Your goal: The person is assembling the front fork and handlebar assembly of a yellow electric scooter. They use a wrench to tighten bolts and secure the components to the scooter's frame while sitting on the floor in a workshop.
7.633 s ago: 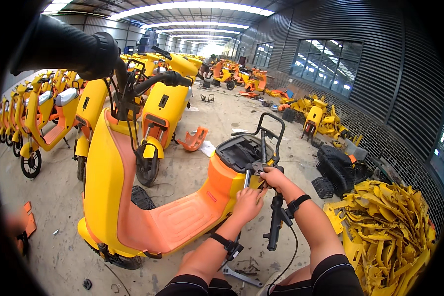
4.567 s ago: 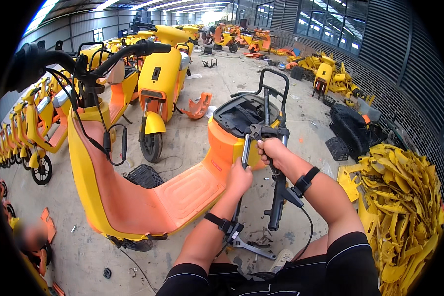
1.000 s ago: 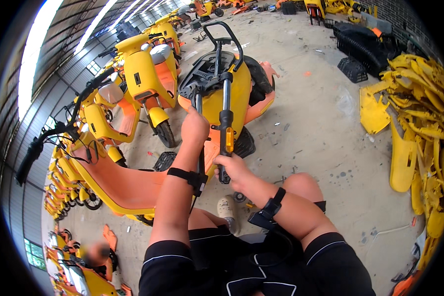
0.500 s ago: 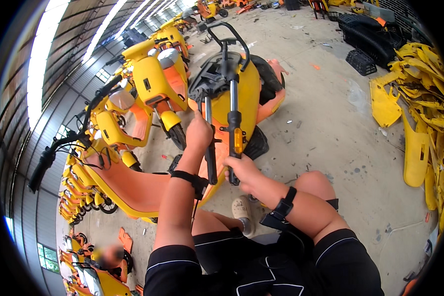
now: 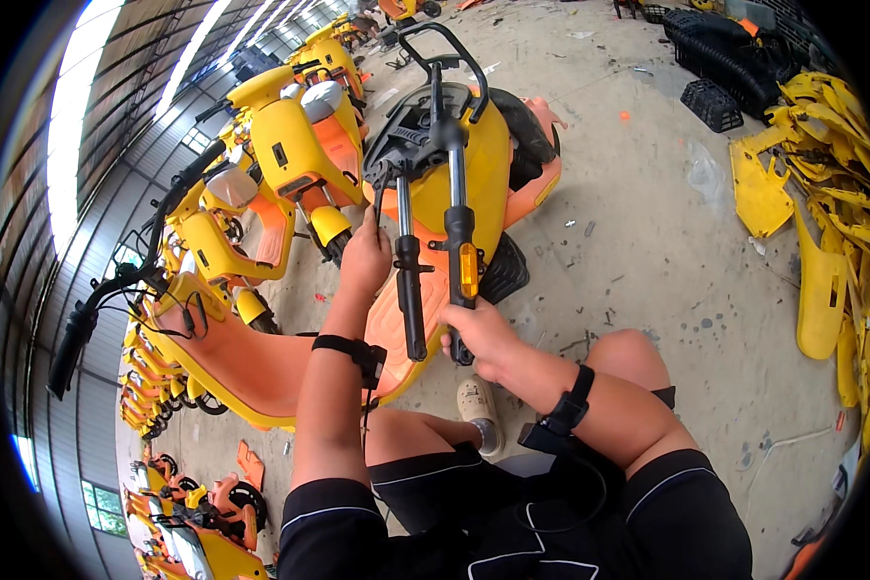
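Observation:
A scooter front fork (image 5: 457,227) with two silver-and-black legs lies against the yellow-and-orange scooter (image 5: 488,150) in front of me. An amber reflector (image 5: 468,270) sits on its right leg. My right hand (image 5: 480,336) is closed around that leg's lower end, just below the reflector. My left hand (image 5: 365,259) is closed beside the left leg (image 5: 409,290), its fingers pointing up toward the fork's top. A thin dark piece shows above those fingers; its kind is unclear. The black tubular frame (image 5: 474,77) rises behind the fork.
At my left stands another scooter with black handlebars (image 5: 135,275) and an orange footwell (image 5: 232,362). More yellow scooters (image 5: 295,145) line up behind it. Yellow body panels (image 5: 822,280) are piled at the right, near black crates (image 5: 713,104). Small debris lies on the concrete floor (image 5: 619,213).
My left hand has shifted left, off the front of the left fork leg, which now shows more fully. My right hand keeps its grip on the right leg.

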Demonstrator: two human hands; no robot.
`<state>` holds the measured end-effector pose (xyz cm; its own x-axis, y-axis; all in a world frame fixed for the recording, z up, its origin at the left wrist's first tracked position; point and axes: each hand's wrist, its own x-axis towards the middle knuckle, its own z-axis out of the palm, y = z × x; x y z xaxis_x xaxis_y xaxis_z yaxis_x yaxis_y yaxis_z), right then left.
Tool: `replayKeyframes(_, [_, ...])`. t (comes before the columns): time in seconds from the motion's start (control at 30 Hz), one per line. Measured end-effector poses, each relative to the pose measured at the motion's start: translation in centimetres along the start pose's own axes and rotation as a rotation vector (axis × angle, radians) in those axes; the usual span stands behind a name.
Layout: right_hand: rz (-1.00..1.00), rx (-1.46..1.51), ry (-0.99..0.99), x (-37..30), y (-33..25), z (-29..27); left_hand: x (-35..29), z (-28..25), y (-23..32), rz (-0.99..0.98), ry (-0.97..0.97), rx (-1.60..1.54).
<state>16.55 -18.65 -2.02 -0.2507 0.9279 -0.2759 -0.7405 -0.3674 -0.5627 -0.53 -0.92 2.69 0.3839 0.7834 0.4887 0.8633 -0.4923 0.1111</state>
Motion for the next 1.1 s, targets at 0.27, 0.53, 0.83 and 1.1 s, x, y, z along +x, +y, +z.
replayKeyframes(0.27, [-0.002, -0.019, -0.02, 0.1, 0.0, 0.1, 0.3, 0.4, -2.8, 0.043, -0.017, -0.024])
replayKeyframes(0.53, [-0.009, -0.049, -0.026, -0.5, -0.9, 0.6, 0.9, 1.5, -6.2, 0.102, -0.008, 0.006])
replayKeyframes(0.83, [0.017, -0.051, -0.032, 0.0, -0.7, 0.2, 2.4, 1.9, -8.9, 0.102, -0.025, 0.006])
replayKeyframes(1.1, [0.002, -0.051, -0.008, 0.3, -0.6, 0.2, 4.8, 2.1, -12.1, 0.152, -0.099, 0.149])
